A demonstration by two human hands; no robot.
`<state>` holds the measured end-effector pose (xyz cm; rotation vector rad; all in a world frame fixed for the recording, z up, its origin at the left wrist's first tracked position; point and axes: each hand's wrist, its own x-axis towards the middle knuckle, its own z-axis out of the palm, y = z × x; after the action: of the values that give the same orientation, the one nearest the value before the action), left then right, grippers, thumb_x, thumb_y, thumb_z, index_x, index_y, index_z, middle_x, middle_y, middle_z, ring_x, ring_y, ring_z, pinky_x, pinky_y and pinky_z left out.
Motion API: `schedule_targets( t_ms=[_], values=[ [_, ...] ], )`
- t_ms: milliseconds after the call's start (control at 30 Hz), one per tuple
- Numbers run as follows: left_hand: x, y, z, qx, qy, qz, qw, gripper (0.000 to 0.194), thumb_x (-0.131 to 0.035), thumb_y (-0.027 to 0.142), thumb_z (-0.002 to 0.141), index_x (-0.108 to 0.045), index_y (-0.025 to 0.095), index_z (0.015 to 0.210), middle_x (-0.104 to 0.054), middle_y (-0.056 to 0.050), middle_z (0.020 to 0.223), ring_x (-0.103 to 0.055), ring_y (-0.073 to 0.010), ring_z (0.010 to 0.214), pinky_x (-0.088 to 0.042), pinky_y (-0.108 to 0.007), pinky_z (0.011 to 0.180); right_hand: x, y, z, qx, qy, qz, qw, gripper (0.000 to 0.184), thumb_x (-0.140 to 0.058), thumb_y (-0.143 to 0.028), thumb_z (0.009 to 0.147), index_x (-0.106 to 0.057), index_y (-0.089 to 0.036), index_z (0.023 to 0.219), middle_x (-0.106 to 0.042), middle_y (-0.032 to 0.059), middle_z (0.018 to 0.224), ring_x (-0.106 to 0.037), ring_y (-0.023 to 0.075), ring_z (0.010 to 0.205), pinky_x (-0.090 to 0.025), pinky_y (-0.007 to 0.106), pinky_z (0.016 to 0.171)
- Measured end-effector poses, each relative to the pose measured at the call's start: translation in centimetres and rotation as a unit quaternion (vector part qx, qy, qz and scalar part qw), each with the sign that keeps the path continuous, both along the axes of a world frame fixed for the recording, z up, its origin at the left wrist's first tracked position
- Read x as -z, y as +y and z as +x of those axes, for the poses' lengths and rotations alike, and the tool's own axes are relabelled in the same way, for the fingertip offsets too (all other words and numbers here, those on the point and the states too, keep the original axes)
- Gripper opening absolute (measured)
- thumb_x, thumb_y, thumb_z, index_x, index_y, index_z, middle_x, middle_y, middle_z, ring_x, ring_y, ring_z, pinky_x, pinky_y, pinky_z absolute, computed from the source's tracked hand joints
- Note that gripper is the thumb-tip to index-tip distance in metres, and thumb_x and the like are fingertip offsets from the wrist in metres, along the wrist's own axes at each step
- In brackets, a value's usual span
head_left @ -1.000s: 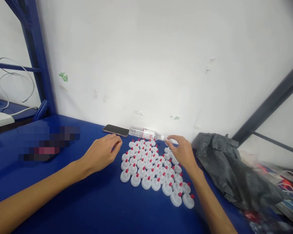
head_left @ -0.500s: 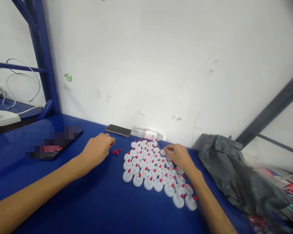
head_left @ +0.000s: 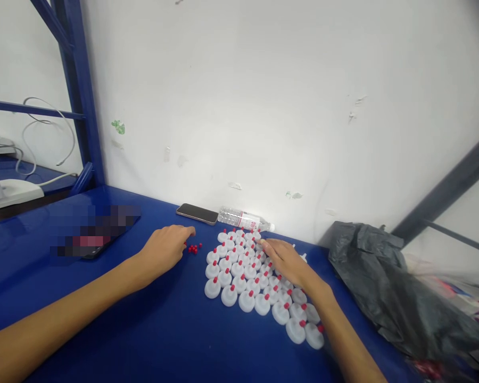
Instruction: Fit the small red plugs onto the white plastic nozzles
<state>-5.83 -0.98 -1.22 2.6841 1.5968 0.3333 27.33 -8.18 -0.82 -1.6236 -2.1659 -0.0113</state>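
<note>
My left hand (head_left: 165, 246) is closed with curled fingers beside a small pile of red tip caps (head_left: 192, 249). Whatever its fingertips hold is hidden. Low over the far right part of a cluster of white, round nozzle caps, my right hand (head_left: 284, 259) reaches left with its fingers stretched out. Its fingertips are at the red-tipped caps, and its palm hides several of them. Most white caps (head_left: 246, 301) stand with a red tip on the nozzle. Just right of that hand, white nozzles (head_left: 304, 257) show without red.
A phone (head_left: 197, 214) and a clear bottle (head_left: 245, 219) lying on its side are by the wall. A dark, partly blurred-out device (head_left: 91, 250) lies left on the blue table (head_left: 163, 330). A dark plastic bag (head_left: 367, 271) borders the right side.
My right hand has moved left over the caps, its fingers going from a pinch at the cluster's edge to stretched out. My left hand stays by the red pile. The view has shifted slightly.
</note>
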Motion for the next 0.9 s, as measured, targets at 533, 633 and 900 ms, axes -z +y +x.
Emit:
schedule_targets(
  t_ms=[533,633,900],
  values=[
    [-1.6,-0.8,0.6,0.018,-0.109,0.050,0.993,0.036,-0.042,0.012,0.093,-0.068,0.022,0.116,-0.074,-0.009,0.110,-0.071,-0.0272,0.097,-0.050,-0.037,0.079,-2.7,-2.2,-2.7,-0.010,0.037,0.114,0.993,0.026,-0.046,-0.034,0.103,-0.058,-0.027,0.125,-0.068,0.0072,0.124,-0.068,0.0242,0.112,-0.058,0.045,0.097],
    [-1.8,-1.9,1.3,0.106,-0.167,0.125,0.972,0.027,-0.043,0.029,0.101,-0.066,0.021,0.113,-0.072,-0.007,0.107,-0.068,-0.0224,0.094,-0.050,-0.034,0.080,-2.4,-2.6,-4.6,-0.055,0.021,0.138,0.989,0.035,-0.054,-0.029,0.098,-0.049,-0.026,0.133,-0.068,0.0094,0.126,-0.069,0.0270,0.113,-0.061,0.047,0.095],
    [-0.4,-4.0,3.1,0.250,-0.095,0.190,0.945,0.032,-0.042,0.039,0.106,-0.061,0.021,0.089,-0.064,-0.003,0.080,-0.057,-0.0177,0.079,-0.034,-0.029,0.058,-2.1,-4.1,-9.7,-0.157,-0.038,0.127,0.979,0.040,-0.054,-0.019,0.097,-0.050,-0.028,0.136,-0.074,0.0061,0.118,-0.070,0.0249,0.111,-0.061,0.043,0.099]
  ],
)
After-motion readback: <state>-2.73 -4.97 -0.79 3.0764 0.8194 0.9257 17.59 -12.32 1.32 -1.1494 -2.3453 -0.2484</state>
